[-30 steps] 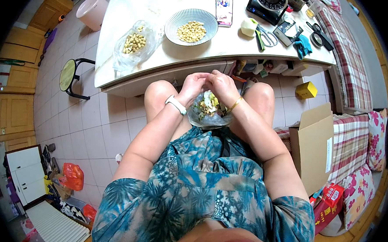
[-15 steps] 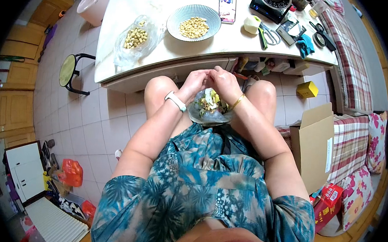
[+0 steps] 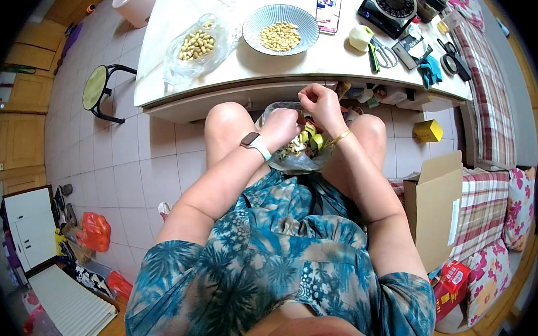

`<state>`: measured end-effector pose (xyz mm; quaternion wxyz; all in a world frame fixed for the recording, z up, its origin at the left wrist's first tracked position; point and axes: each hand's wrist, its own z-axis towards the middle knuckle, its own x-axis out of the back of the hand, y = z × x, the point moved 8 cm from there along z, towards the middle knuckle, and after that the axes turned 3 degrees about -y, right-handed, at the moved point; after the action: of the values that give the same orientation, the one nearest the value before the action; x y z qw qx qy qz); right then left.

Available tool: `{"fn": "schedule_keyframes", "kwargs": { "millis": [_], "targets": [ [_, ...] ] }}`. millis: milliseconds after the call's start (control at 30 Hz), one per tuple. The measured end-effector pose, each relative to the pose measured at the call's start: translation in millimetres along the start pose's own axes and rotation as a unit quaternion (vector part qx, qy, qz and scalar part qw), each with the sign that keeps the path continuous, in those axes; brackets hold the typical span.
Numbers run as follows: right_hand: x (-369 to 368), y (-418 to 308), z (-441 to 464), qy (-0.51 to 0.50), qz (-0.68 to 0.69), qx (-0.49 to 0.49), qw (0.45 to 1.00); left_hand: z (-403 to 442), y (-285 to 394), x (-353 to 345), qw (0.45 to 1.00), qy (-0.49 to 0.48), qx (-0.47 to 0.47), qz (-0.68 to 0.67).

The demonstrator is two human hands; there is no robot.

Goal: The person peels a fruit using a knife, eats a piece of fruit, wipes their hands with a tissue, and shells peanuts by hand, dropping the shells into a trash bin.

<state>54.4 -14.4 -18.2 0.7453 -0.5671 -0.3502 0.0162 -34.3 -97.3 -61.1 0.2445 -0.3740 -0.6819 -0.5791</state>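
Between my knees sits a clear plastic bag point(image 3: 296, 163) with yellow-green peels and other scraps in it. My left hand point(image 3: 282, 129), with a watch on the wrist, is low over the bag's left side, its fingers curled closed and their tips hidden. Slightly higher, to the right, my right hand point(image 3: 322, 107) has thumb and fingers pinched together over the bag; whatever they hold is too small to make out. On the table, a striped bowl point(image 3: 250, 30) contains pale yellow kernels point(image 3: 280, 36). Left of it, an open plastic bag point(image 3: 177, 66) holds larger tan, nut-like pieces point(image 3: 196, 46).
The white table point(image 3: 158, 80) also carries a phone point(image 3: 328, 12), a pale round fruit point(image 3: 360, 38), scissors point(image 3: 385, 53), and a black fan-like device point(image 3: 387, 7). A stool point(image 3: 95, 88) stands left. An open cardboard box point(image 3: 431, 207) is at my right, near a yellow box point(image 3: 427, 130).
My hands, which met above the bag, have come apart. The left has dropped lower over the scraps; the right has shifted slightly right. The view has moved a little.
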Motion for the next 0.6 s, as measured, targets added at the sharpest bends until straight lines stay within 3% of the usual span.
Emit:
{"fn": "schedule_keyframes", "kwargs": {
  "millis": [100, 200, 367, 500, 600],
  "targets": [
    [5, -18, 18, -0.005, 0.017, 0.033, 0.999, -5, 10, 4, 0.998, 0.039, -0.03, 0.031],
    [17, -39, 57, 0.023, -0.035, 0.044, 0.998, -6, 6, 1, 0.999, 0.023, -0.019, 0.025],
    [20, -66, 126, 0.058, -0.121, 0.142, 0.981, -3, 3, -6, 1.0, -0.014, -0.011, 0.021],
    [18, -53, 151, 0.045, -0.189, 0.143, 0.971, 1, 9, 2, 0.996, 0.022, -0.056, 0.066],
    [33, -54, 142, 0.069, -0.14, 0.133, 0.979, 1, 10, 3, 0.997, 0.037, -0.046, 0.052]
  ]
}}
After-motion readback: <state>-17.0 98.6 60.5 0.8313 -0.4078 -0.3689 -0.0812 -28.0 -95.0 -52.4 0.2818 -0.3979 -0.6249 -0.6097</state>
